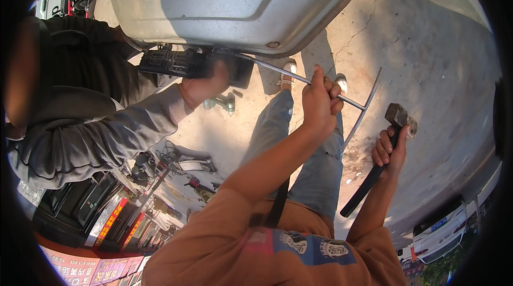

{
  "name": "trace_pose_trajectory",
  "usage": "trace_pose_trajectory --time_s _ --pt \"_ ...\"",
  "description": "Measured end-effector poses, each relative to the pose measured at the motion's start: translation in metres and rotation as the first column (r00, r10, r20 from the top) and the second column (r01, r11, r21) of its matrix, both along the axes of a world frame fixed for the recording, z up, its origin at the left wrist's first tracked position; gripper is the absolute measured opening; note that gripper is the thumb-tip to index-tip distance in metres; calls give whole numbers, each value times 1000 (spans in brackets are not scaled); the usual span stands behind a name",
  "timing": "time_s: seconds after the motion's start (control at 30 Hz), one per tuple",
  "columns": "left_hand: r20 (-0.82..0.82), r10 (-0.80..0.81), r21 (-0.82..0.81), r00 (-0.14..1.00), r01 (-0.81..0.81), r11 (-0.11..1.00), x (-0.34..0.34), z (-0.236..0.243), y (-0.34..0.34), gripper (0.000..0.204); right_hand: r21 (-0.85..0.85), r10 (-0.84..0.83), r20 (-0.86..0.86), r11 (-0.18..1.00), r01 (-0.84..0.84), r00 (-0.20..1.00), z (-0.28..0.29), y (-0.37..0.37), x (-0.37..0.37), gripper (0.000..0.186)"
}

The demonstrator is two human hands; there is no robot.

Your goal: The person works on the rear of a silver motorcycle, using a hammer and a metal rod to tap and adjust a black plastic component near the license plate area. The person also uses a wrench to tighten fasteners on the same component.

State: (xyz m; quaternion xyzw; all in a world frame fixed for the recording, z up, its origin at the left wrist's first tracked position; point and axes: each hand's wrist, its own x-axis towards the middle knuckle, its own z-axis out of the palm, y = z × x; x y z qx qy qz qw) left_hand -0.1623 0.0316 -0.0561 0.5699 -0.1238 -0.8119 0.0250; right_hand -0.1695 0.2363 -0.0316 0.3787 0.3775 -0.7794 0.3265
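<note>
My left hand grips the shaft of a steel T-handle tool; the shaft's far end meets a black ribbed part under the edge of a silver metal panel. A co-worker's hand holds that black part from the left. My right hand is closed round the black handle of a hammer near its weathered metal head, a short way right of the T-bar.
A person in grey sleeves leans in at the left. Cracked concrete lies underfoot. A power tool, cables and equipment lie on the ground at lower left. A white car stands at lower right.
</note>
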Motion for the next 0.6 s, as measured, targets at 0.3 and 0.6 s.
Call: trace_pose_trajectory --time_s 0.3,0.6 --pt "33 -21 4 999 21 1000 1 4 -2 43 -109 34 3 993 -34 999 0 -4 3 47" --pt "-5 -3 3 1000 3 1000 -3 3 -4 42 -30 122 64 992 -120 991 6 -34 6 45"
